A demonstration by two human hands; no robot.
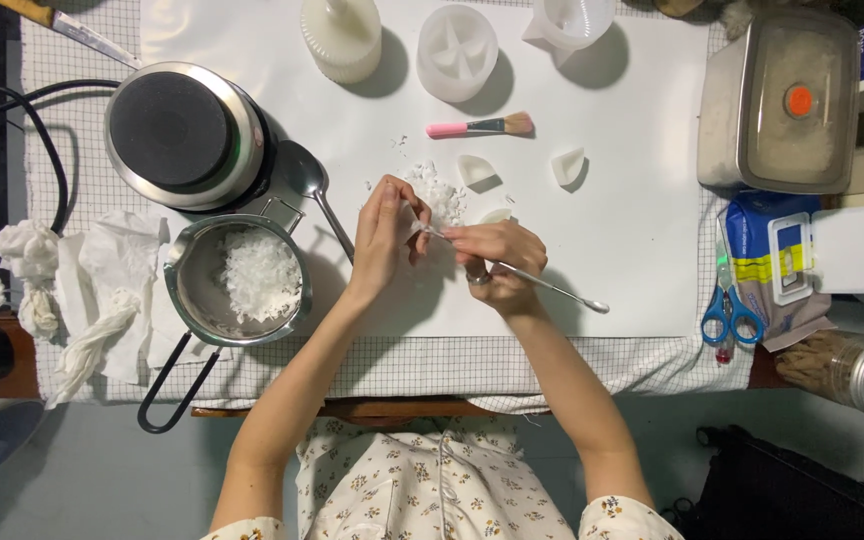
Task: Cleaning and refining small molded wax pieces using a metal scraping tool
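1. from my remote view, both hands work over the white sheet [632, 250] at the middle of the table.
2. left hand [384, 235]: fingers drawn together, pinching a small white wax piece [414, 228] at their tips; it is too small for me to tell its shape.
3. right hand [497, 262]: closed on a thin metal tool [552, 288]. the tool's near tip meets the wax piece between the two hands; its far end lies out to the right, over the sheet.
4. a pile of white wax flakes [437, 192] sits just behind the fingertips, touching the work spot.
5. two white wedge pieces [475, 170] lie near the pile, toward the far side; a pink-handled brush [477, 127] lies beyond them.
6. left of the hands: a small pot [192, 300] holding white flakes, a spoon [310, 185] beside it, and a round hot plate [172, 130] behind.
7. right edge: blue-handled scissors [730, 312], well apart from the hands.
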